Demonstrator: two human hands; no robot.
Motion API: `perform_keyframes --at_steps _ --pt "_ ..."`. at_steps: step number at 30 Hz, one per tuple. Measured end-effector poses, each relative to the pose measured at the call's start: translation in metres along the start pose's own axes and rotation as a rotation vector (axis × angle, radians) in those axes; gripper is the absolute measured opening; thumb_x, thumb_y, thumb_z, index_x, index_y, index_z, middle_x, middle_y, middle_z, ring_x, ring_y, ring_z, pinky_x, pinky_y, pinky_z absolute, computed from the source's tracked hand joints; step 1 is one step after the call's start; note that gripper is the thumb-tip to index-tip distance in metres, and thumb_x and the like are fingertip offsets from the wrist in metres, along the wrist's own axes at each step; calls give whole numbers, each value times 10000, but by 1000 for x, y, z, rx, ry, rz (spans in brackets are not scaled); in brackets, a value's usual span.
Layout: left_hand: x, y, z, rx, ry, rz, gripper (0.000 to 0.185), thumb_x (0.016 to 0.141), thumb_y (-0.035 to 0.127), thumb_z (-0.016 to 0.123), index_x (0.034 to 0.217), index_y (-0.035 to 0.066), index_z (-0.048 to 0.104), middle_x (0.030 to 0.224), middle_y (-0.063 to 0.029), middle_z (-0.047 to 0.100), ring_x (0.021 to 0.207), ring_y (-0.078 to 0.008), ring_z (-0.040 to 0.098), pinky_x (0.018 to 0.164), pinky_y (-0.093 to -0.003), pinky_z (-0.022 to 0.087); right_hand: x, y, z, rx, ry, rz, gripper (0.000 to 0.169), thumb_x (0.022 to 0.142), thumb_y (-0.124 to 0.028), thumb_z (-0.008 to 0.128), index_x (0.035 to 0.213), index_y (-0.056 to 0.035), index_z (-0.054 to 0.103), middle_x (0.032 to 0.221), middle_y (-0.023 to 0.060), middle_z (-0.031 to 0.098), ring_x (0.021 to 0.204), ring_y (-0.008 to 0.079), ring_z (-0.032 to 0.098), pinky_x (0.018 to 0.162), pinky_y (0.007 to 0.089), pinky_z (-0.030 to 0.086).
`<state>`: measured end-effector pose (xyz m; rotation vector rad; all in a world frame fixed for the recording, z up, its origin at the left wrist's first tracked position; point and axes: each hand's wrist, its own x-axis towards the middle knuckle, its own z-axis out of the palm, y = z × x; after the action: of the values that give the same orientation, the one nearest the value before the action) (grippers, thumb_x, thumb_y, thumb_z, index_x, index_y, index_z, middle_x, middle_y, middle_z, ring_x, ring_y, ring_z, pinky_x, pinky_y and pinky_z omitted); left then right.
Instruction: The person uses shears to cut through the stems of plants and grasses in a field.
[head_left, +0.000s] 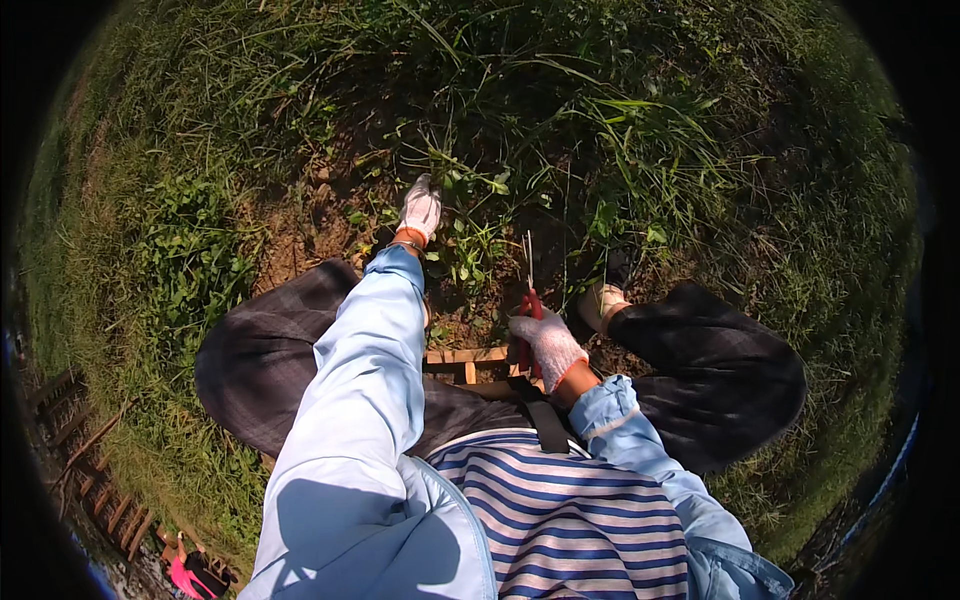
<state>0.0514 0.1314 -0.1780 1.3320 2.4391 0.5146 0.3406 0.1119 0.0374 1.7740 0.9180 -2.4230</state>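
My left hand (421, 206), in a white knitted glove with an orange cuff, reaches forward to the edge of the grass and weeds (472, 247). Its fingertips are partly lost among stems, and whether they grip any is unclear. Closer to my body, my right hand (553, 346), gloved too, is closed around the red handles of a pair of garden shears (531, 300). Their thin blades point forward, slightly parted, over shaded soil.
Under me shows a low wooden slatted seat (465, 355). My bent legs flank the bare soil (289, 240), with my foot (602, 304) at right. Wooden slatted frames (116, 517) lie at lower left, near another person in pink (187, 577). A blue line (881, 487) runs at far right.
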Motion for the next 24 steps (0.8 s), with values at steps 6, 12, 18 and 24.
perform_keyframes --at_steps 6,12,18,24 --pt "2 19 -3 -762 152 -453 223 914 203 395 989 48 537 890 -121 584 804 -257 551 710 -326 435 -1 1 -9 -12 44 -8 160 756 -171 578 841 -53 511 606 27 480 451 155 459 415 302 365" --pt "-7 51 -20 -865 3 -665 272 893 191 446 1081 6 514 977 -128 602 914 -254 557 776 -332 431 -11 -9 -10 -23 32 42 231 788 -147 573 981 -55 487 608 42 521 418 150 496 377 269 397" --pt "-7 126 -83 -1383 219 -640 168 909 224 503 867 69 453 597 0 434 478 -101 433 458 -255 360 -7 -5 4 7 -15 -19 180 790 -151 564 919 -40 506 616 42 512 461 153 492 426 296 397" --pt "-7 115 -125 -1478 269 -404 206 923 222 490 790 72 441 567 19 340 473 -92 324 593 -340 513 -14 -10 1 74 3 -50 164 767 -145 566 843 -7 522 591 66 522 486 183 508 458 314 409"
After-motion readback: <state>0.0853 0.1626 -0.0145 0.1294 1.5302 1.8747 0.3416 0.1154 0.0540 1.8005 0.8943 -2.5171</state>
